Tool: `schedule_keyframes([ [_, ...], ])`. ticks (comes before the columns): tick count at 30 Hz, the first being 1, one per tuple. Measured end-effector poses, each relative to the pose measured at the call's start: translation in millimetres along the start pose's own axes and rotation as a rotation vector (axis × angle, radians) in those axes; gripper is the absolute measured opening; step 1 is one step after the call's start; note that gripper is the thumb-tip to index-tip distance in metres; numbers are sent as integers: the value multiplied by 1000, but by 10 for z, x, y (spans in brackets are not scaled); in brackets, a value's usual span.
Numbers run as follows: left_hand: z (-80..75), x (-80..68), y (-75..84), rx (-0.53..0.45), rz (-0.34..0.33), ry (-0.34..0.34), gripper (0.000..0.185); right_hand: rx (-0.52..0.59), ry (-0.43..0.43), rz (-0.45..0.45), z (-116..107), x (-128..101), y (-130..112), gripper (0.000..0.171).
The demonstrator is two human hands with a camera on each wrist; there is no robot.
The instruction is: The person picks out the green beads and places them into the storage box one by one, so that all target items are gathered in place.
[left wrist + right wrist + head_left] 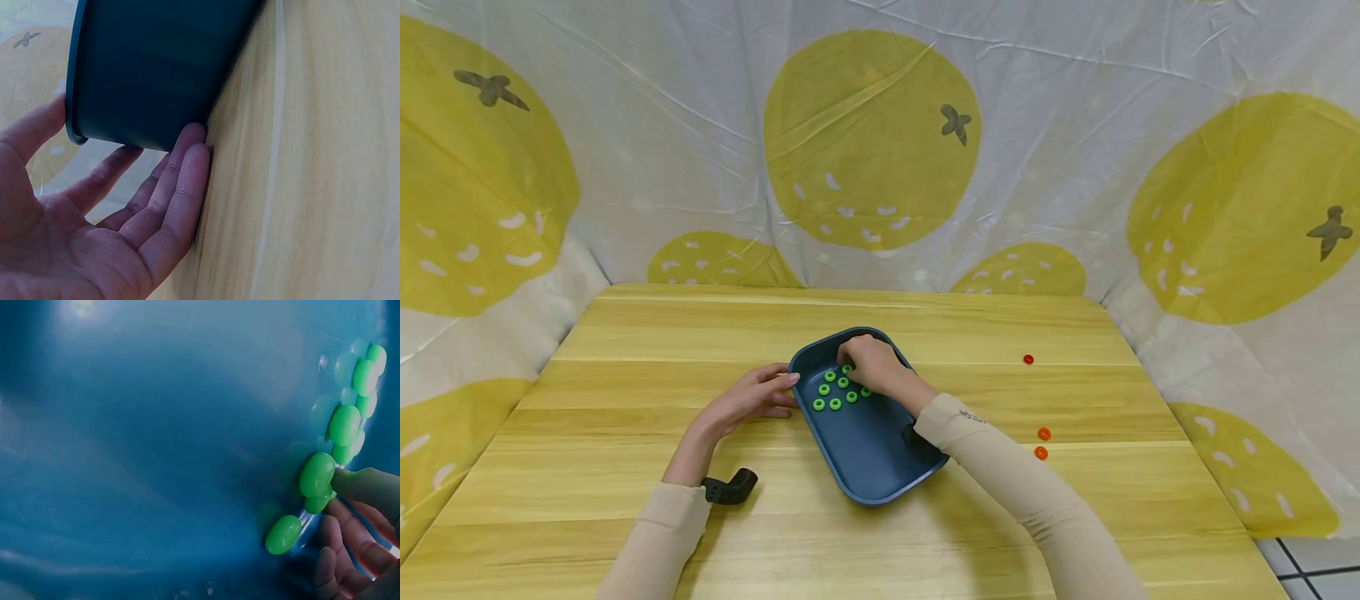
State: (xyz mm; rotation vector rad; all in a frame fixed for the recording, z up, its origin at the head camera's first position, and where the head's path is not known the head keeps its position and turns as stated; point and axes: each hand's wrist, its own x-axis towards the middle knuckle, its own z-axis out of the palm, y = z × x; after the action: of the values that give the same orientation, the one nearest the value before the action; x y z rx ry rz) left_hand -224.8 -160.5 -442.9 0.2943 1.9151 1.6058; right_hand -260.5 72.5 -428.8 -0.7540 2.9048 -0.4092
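Observation:
A dark blue tray (pixel 865 467) lies at the table's middle with several green rings (pixel 838 392) clustered in its far half. My right hand (pixel 867 360) reaches into the tray with its fingers curled over the rings. In the right wrist view its fingertips (pixel 365 487) pinch the edge of one green ring (pixel 317 475), with the other rings (pixel 345 425) lying in a row beside it. My left hand (pixel 752 400) lies on the table, and its straight fingers (pixel 187 147) touch the tray's outer left wall (pixel 156 69).
Three small red-orange rings lie loose on the wooden table (pixel 625 350) to the right of the tray: one (pixel 1028 359) further back, two (pixel 1042 442) nearer. A white sheet with yellow fruit prints (pixel 872 142) walls the table on three sides.

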Motion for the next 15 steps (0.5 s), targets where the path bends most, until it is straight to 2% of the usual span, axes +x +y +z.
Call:
schedule_keyframes([
  [11,-4,3,-2,0,-1,1,65,-29,54,-32,-5,-25,-7,16],
  [15,-3,4,-5,-2,-2,1,65,26,75,-33,-49,-59,-13,17],
])
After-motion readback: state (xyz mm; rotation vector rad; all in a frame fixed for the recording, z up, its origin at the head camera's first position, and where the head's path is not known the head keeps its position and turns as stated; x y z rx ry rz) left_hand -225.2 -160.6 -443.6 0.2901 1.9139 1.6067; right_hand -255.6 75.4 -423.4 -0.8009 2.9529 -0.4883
